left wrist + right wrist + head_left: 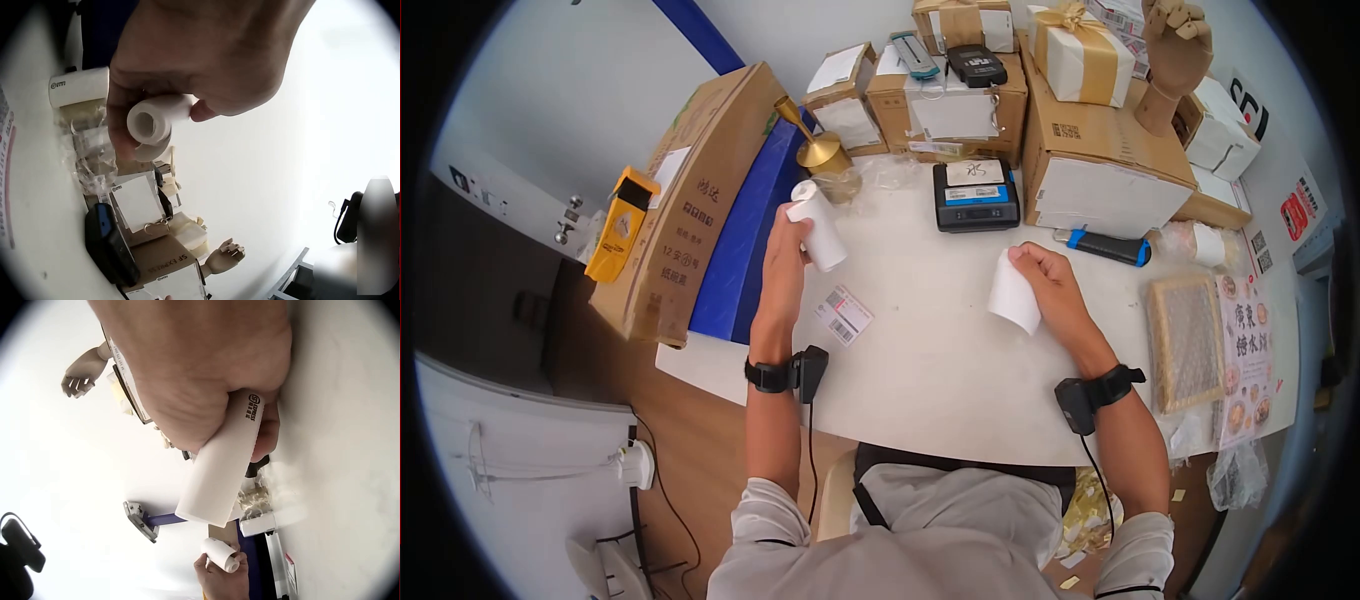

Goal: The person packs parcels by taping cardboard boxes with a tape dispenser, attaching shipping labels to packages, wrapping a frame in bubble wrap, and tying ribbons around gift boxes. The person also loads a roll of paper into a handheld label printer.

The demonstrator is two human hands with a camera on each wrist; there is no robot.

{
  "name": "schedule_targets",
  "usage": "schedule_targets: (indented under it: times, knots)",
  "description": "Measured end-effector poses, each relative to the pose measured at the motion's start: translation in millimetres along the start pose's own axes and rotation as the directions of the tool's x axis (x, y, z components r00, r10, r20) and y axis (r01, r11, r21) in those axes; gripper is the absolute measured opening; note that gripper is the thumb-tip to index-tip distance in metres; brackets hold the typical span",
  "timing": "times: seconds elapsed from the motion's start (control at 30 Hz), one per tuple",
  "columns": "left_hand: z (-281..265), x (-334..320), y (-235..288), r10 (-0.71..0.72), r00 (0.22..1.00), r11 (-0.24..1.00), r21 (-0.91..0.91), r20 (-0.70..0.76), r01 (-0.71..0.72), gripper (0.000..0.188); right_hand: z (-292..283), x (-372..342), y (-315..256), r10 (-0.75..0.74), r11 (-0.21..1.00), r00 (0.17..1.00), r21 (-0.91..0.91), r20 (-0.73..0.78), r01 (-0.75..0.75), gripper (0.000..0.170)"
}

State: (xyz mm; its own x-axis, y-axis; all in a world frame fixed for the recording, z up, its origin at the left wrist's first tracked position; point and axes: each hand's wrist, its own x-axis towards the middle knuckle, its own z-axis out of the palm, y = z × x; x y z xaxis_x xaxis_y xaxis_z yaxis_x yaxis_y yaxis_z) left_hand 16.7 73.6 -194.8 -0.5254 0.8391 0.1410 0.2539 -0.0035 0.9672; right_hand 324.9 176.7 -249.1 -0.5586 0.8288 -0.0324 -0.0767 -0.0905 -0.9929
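Observation:
My left hand point(783, 262) grips a small white paper roll point(824, 238) above the table's left part; the left wrist view shows the hollow end of the roll point(146, 125) beside the fingers. In my right hand point(1052, 290) a white, slightly curved paper piece point(1013, 298) is pinched between thumb and fingers. Small black print marks the top of that paper point(219, 462) in the right wrist view. The two hands are apart. A printed label point(843, 315) lies on the table near my left wrist.
A black and blue label printer point(976, 200) stands at the back centre, with a box cutter point(1103, 247) to its right. Cartons point(1110, 170) line the back. A long carton point(690, 215) is at the left, a framed bubble-wrapped item point(1186, 343) at the right.

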Motion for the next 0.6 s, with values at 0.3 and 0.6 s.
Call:
schedule_targets:
  times: [0.3,0.6]
  knots:
    - [-15,-11,-20,0.045,0.988,0.905,0.414,0.146,-0.102,0.038,-4,5,10,-0.033,0.999,0.999,-0.003,0.008,0.033,0.035]
    - [12,-26,22,0.573,0.819,0.537,0.736,0.04,-0.412,0.037,-3,2,3,-0.036,0.998,0.995,0.061,0.095,0.03,0.033]
